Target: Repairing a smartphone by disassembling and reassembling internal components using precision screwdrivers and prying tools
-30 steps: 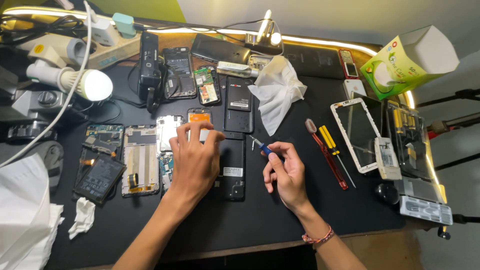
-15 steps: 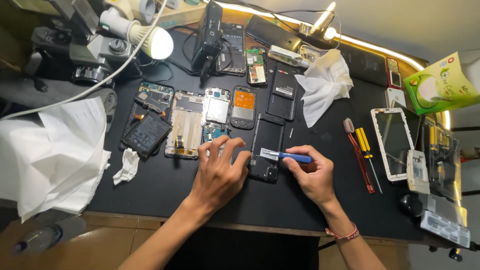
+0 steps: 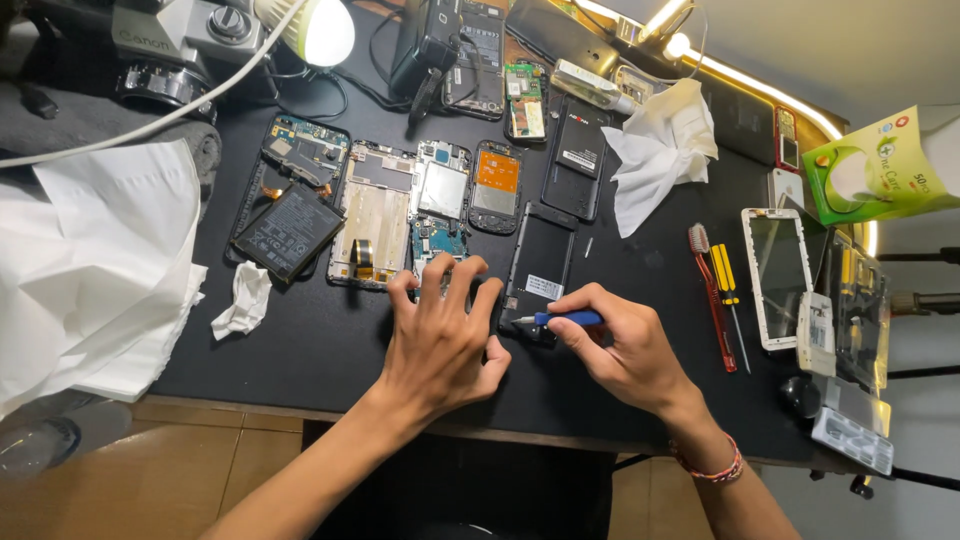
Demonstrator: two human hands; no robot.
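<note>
Black phone frame (image 3: 540,262) lies between both hands.

The bench (image 3: 330,340) is black. A blue-handled tool (image 3: 565,319) lies over a black phone frame (image 3: 540,265). Far right sits a green and white box (image 3: 875,165); a red toothbrush (image 3: 712,295) and yellow screwdriver (image 3: 728,290) lie right (white tissue (image 3: 655,150) behind).
</note>
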